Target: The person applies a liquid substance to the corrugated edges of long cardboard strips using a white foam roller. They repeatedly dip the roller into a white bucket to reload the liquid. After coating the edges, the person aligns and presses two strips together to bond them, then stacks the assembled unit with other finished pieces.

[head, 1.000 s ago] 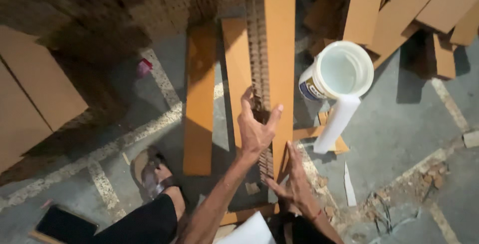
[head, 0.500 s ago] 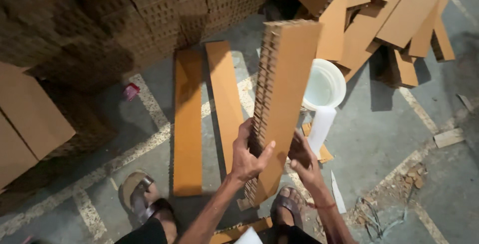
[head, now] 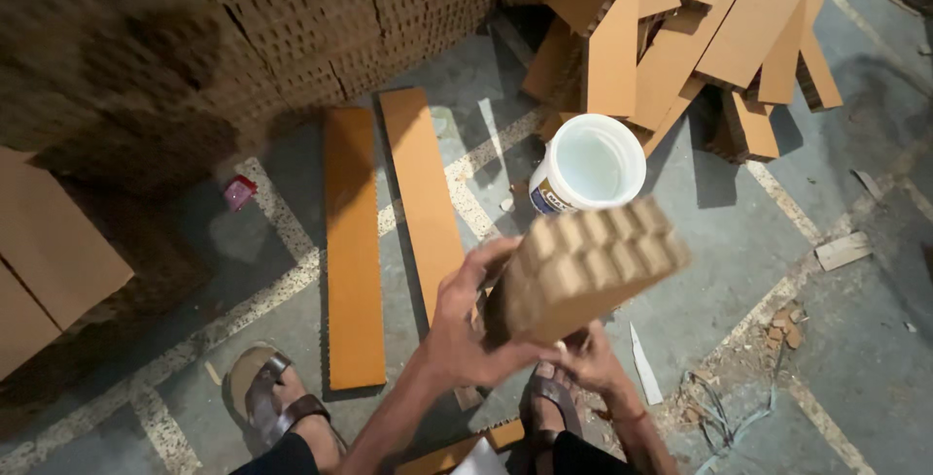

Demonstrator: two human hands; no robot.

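Holding a long honeycomb cardboard block [head: 583, 266] up off the floor, both hands grip it near its lower part, and its long axis points almost straight at the camera, so that mostly the cut end with its rows of open cells shows. The left hand [head: 466, 324] wraps around the block's left face, fingers curled closed over the edge and thumb pressed along the side. The right hand [head: 588, 363] sits lower and just to the right, beneath the block, fingers closed against its underside; how much of the weight it bears cannot be told. The left hand is higher on the block and nearer its raised end. Below, on the concrete floor [head: 836, 339], two flat orange cardboard strips [head: 389, 242] lie side by side, running away from the person. A white bucket [head: 588, 164] stands just beyond the block's top end, near a heap of cardboard offcuts [head: 680, 38]. A sandalled foot [head: 277, 402] rests left of the hands, and a stacked honeycomb wall [head: 243, 28] rises at the upper left.
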